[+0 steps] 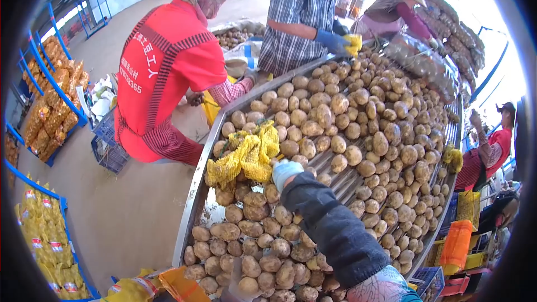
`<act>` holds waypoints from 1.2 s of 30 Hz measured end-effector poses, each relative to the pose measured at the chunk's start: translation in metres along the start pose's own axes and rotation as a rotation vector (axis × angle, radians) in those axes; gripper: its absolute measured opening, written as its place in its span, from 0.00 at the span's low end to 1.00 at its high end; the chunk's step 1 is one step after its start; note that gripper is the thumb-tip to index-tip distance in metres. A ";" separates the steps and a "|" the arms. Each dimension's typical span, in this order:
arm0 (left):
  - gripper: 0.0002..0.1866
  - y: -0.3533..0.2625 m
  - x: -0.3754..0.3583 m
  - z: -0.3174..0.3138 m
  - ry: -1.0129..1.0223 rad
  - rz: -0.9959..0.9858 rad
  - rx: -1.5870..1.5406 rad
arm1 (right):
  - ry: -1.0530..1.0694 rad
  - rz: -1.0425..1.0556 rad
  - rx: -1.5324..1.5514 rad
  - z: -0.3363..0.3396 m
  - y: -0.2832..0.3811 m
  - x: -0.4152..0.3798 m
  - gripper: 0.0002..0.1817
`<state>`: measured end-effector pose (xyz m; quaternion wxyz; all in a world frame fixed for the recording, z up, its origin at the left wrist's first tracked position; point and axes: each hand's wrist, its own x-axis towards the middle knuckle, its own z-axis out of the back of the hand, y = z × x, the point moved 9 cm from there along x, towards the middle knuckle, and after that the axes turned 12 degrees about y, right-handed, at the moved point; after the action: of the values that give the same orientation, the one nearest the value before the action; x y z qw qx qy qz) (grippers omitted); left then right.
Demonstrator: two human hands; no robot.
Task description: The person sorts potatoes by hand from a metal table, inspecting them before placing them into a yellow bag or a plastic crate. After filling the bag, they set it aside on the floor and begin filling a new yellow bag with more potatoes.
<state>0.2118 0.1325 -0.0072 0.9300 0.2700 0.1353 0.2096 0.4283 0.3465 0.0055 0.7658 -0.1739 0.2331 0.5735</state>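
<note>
- Head view looks down on a long metal sorting table [193, 201] heaped with potatoes [358, 134], its raised rims running away on both sides.
- One gloved hand [285, 172], on a dark-sleeved arm reaching in from below, rests at the yellow mesh bag [246, 156]; which of the person's hands it is, and whether its fingers are closed on the mesh, I cannot tell.
- That mesh bag lies crumpled just left of the hand, touching it, on top of the potatoes and close to the table's left rim.
- Beyond the hand, bare rollers show in a thin patch among scattered potatoes, the only open room near it.
- Below the hand, potatoes are packed tight up to the near edge.
- Left of the rim, a worker in a red shirt [168, 61] bends at the table; bare floor lies behind.
- Far past the hand, a co-worker's blue glove [331, 42] holds more yellow mesh.
- Blue racks [53, 86] of filled bags line the far left.
</note>
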 end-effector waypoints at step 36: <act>0.32 -0.039 -0.046 0.059 0.360 -0.666 -3.571 | -0.091 0.776 2.629 -0.195 0.015 -0.329 0.36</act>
<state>0.2052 0.0547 0.0258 -0.0458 0.9923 0.0959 0.0631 0.3063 -0.0158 0.0269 0.1638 0.7682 0.6085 0.1126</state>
